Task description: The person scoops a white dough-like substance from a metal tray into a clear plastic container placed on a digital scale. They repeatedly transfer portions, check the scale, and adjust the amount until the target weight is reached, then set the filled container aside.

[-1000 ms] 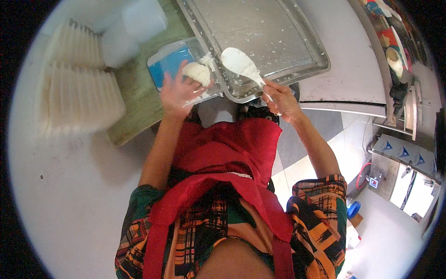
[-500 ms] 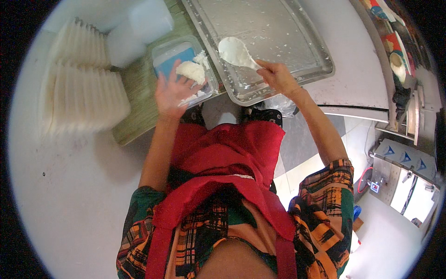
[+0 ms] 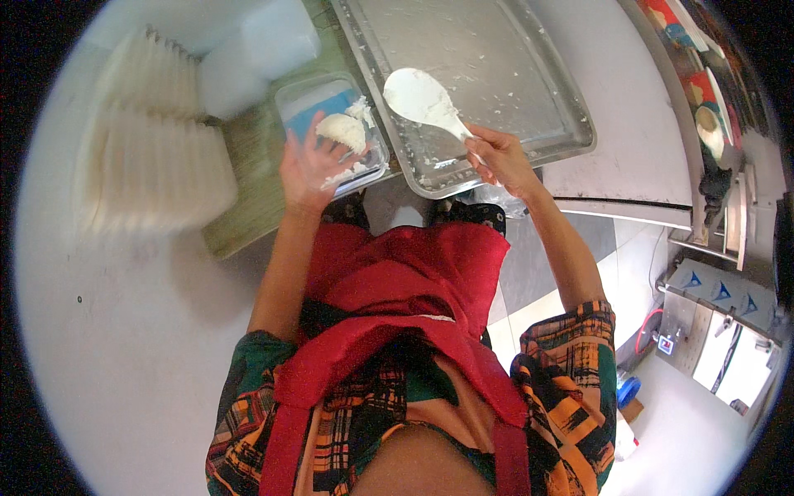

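Note:
My left hand (image 3: 311,172) is turned palm up with its fingers spread, over the near part of a clear plastic container (image 3: 384,159). A clump of white, crumbly food that looks like cooked rice (image 3: 341,130) rests against its fingers. My right hand (image 3: 501,162) grips the handle of a white rice paddle (image 3: 420,99), its bowl pointing up and left above a large metal tray (image 3: 496,74). White bits cling to the paddle. Inside the container are something blue (image 3: 329,104) and more white crumbs (image 3: 359,109), partly hidden by my left hand.
Stacks of pale ribbed containers (image 3: 157,169) stand at the left, beside a whitish translucent tub (image 3: 277,45). A greenish board surface (image 3: 240,194) runs under the container. White crumbs dot the tray. A metal machine (image 3: 703,318) stands at the far right.
The paddle has turned so its broad face shows more, and my right hand has shifted slightly down and right. My left hand stays by the clump, with little movement.

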Motion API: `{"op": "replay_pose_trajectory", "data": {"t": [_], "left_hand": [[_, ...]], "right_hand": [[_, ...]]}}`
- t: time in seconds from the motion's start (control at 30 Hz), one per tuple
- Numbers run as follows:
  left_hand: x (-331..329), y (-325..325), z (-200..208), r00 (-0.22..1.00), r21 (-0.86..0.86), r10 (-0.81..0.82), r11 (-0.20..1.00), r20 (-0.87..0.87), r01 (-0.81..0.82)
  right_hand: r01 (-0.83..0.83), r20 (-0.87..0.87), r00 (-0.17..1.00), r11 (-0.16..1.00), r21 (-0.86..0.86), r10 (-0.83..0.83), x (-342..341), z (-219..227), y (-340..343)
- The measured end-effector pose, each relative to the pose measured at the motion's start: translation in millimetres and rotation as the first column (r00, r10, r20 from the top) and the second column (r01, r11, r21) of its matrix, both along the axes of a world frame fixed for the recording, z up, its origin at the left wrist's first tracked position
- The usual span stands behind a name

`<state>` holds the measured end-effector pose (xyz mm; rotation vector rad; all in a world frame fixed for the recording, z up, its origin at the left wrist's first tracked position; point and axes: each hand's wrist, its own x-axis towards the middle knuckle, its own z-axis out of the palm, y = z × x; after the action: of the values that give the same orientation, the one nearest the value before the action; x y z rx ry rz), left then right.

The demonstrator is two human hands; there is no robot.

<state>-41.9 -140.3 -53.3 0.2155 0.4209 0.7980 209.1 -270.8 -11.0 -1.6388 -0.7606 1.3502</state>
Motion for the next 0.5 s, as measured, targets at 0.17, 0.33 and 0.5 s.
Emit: {"op": "replay_pose_trajectory", "data": {"t": [0.17,0.33,0.5], "left_hand": [[3,1,9,1.000,-0.011,0.001,1.000,0.025,-0.001],[9,-1,8,0.995,-0.020,-0.014,1.000,0.102,0.017],[11,-2,19,0.990,-0.034,-0.064,0.997,0.125,0.069]], "right_hand": [[-0.142,0.350,0.935,0.963,0.228,0.055,-18,22,-6],[-0.438,0.847,0.531,0.852,0.287,-0.013,-28,24,-7],[-0.528,0.972,0.233,0.835,0.158,-0.037,-35,27,-6]]}}
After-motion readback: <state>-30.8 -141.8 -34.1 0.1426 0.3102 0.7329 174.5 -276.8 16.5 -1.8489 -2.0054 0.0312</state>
